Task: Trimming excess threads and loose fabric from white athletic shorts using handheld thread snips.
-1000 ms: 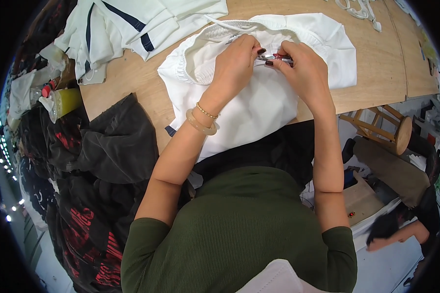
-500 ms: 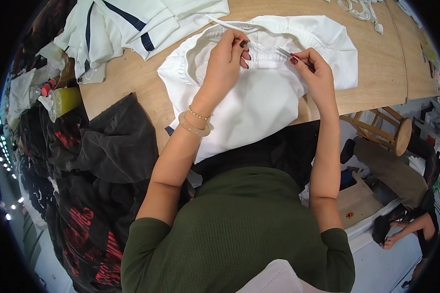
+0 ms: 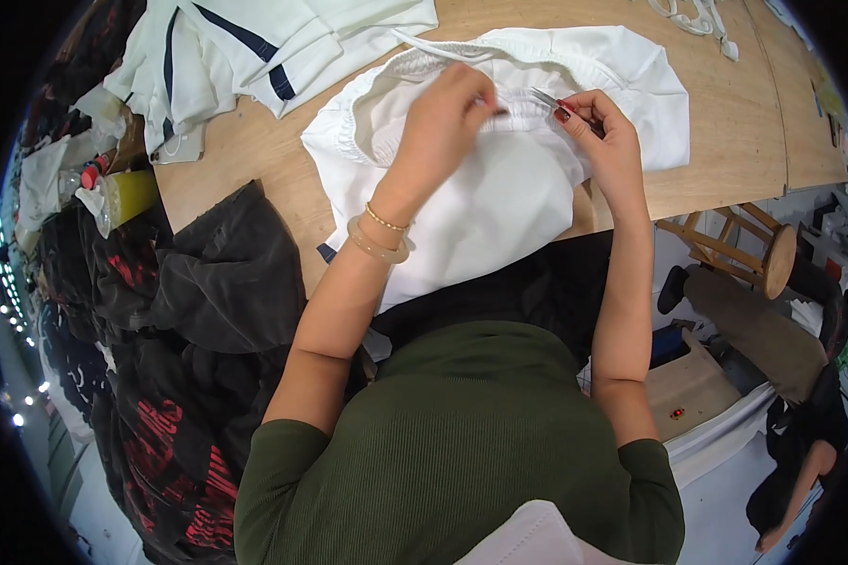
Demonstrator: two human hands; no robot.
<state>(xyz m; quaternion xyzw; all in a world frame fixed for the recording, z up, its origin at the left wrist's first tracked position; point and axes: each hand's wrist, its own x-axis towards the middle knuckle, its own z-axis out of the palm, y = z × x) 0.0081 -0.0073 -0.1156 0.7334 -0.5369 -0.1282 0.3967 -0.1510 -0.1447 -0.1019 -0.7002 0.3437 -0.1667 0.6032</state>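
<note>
From my remote seat I read the scene from the left edge inward. A heap of dark clothes hangs off the wooden table, and folded white garments with navy stripes lie at the table's far left. In the middle lies the white garment, spread flat, its gathered elastic waistband turned toward the far edge. My left hand, bangles at the wrist, rests on that waistband with fingers curled together, pinching the fabric. Just to its right, my right hand is closed around small metal tweezers, whose tips point at the seam beside the left fingertips. Farther right, a wooden stool stands below the table.

I judge the step in hand to be picking at a thread in the waistband stitching. The next move calls for keeping the fabric taut with the left pinch and bringing the tweezer tips onto the thread without snagging the cloth.
</note>
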